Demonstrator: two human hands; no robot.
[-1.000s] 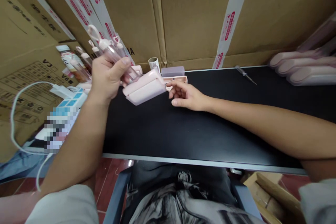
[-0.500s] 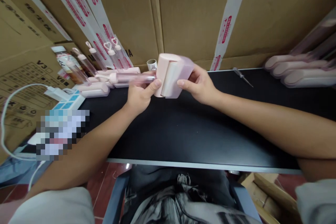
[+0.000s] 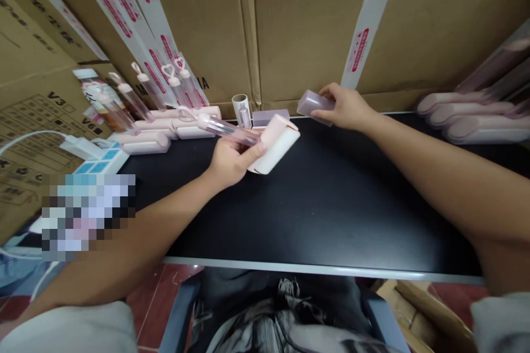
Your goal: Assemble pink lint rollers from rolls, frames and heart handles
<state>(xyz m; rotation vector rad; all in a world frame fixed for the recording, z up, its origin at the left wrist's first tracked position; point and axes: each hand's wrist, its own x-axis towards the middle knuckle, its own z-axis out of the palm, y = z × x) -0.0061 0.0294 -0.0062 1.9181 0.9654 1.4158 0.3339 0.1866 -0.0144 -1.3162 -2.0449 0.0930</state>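
My left hand [image 3: 232, 162] is closed around the clear handle [image 3: 226, 128] of a pink lint roller [image 3: 273, 140], near its head. The roller's white roll faces me, uncovered, and the handle points up and left, ending in a pale pink loop. Apart from it, to the right, my right hand [image 3: 345, 107] grips a translucent purple cover [image 3: 312, 102] between thumb and fingers, just above the table's back edge. Behind the roller head lies another purple translucent piece [image 3: 269, 117], partly hidden.
Several pink rollers [image 3: 144, 142] with upright handles stand at the back left, and more pink rollers [image 3: 484, 124] at the right. A cardboard tube [image 3: 240, 105] sits by the box wall [image 3: 298, 27]. A power strip [image 3: 101, 160] and bottle [image 3: 99, 94] are left, on the black table [image 3: 314, 220].
The purple cover has come off the roller head and moved right in my right hand. My left hand has tilted the roller, its head lower and turned toward me.
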